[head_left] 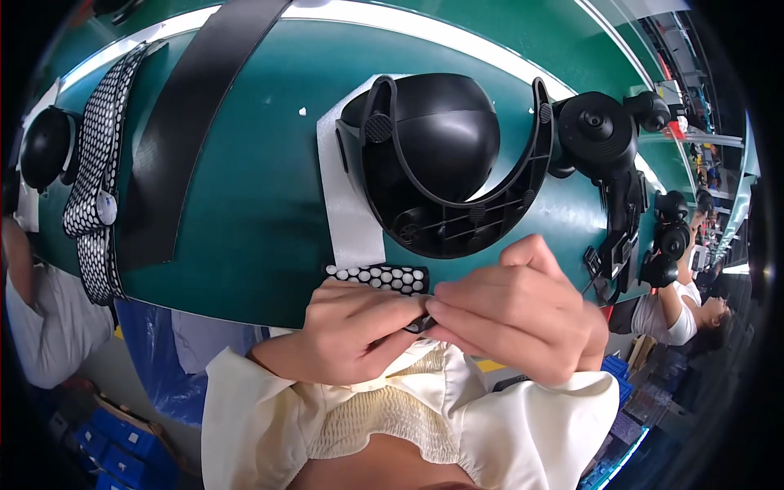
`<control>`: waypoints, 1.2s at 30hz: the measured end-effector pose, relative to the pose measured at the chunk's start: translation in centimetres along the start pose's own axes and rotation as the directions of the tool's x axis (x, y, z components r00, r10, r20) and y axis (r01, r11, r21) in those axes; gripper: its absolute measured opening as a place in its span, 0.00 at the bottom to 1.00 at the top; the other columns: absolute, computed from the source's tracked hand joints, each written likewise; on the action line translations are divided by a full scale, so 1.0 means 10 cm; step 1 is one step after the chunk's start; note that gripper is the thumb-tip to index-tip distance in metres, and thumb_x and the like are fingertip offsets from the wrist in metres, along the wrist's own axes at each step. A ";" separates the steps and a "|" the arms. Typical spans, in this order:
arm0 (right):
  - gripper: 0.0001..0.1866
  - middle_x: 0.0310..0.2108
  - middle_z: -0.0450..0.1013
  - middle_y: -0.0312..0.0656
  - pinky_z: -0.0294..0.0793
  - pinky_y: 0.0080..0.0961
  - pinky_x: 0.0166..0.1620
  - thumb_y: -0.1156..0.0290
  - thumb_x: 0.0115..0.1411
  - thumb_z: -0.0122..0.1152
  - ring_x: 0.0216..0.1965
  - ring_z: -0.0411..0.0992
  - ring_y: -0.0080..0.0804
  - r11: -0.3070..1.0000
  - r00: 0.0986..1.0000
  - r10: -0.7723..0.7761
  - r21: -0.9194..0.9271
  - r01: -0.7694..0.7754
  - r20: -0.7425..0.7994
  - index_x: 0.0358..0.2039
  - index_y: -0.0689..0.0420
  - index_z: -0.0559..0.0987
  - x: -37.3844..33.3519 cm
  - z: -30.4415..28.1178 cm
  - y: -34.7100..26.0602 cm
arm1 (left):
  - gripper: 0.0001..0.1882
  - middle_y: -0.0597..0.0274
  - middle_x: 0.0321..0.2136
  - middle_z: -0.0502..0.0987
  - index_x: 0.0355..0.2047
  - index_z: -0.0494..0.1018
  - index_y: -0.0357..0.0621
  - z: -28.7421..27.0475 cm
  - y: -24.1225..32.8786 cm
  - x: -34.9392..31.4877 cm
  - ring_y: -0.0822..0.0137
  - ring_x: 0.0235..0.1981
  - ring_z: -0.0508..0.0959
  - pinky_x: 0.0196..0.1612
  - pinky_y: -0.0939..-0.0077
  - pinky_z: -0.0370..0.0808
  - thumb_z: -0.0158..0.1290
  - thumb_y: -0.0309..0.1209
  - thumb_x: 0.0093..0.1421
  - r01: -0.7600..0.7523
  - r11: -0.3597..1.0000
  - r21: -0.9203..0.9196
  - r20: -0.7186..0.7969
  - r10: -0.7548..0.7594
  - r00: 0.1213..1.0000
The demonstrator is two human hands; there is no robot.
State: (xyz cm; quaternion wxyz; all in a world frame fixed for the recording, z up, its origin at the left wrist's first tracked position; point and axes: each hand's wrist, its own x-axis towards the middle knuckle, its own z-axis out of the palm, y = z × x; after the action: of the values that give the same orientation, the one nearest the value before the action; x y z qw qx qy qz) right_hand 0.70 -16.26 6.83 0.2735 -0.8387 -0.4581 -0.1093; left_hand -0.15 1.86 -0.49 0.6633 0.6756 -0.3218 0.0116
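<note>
Just above the table's front edge, my left hand (351, 327) is closed around a black strap with white dots (384, 278), whose rolled or folded part sticks out above the fingers. My right hand (523, 314) meets it from the right, thumb and fingers pinched together. Where the fingertips touch, a small black piece (420, 324) shows between them; its kind is mostly hidden. Beyond my hands, a glossy black rounded shell (445, 131) rests with a curved black plastic frame (469, 224) in front of it. Under them lies a white foam sheet (355, 220).
Left on the green table (253, 204) lie a wide black strip (184, 139) and a longer dotted strap (106, 167). Round black parts (596, 131) and small black pieces (621, 237) stand at right. Other people sit at both sides; blue bins (122, 449) are below left.
</note>
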 end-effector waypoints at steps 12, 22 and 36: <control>0.13 0.28 0.66 0.43 0.61 0.23 0.29 0.77 0.38 0.61 0.27 0.66 0.32 0.950 0.981 0.178 0.248 -0.191 0.073 0.27 0.67 0.72 -0.10 0.06 0.06 | 0.08 0.60 0.10 0.68 0.25 0.71 0.35 0.07 0.04 0.02 0.66 0.10 0.70 0.15 0.79 0.65 0.57 0.24 0.43 0.212 0.977 -0.001 0.078 -0.211 0.974; 0.15 0.29 0.67 0.47 0.62 0.25 0.30 0.77 0.34 0.58 0.28 0.67 0.34 0.974 0.994 0.102 0.196 -0.110 0.049 0.26 0.69 0.72 -0.08 0.01 0.06 | 0.08 0.57 0.10 0.69 0.18 0.70 0.32 0.04 0.08 0.08 0.65 0.10 0.71 0.15 0.81 0.65 0.58 0.22 0.38 0.140 0.988 0.072 0.082 -0.146 0.986; 0.11 0.26 0.70 0.48 0.61 0.20 0.24 0.73 0.34 0.57 0.25 0.67 0.30 0.948 0.979 -0.202 -0.256 0.190 -0.023 0.19 0.67 0.73 -0.15 0.01 0.04 | 0.17 0.57 0.19 0.74 0.38 0.69 0.34 0.01 0.13 0.08 0.67 0.15 0.73 0.18 0.78 0.69 0.56 0.25 0.46 0.121 0.992 0.038 0.197 -0.127 0.972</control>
State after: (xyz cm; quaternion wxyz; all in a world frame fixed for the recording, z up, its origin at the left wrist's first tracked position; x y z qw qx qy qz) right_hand 0.19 -17.45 5.99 0.1633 -0.8141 -0.5146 -0.2137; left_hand -0.10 1.50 1.01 0.6186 0.7005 -0.3434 -0.0933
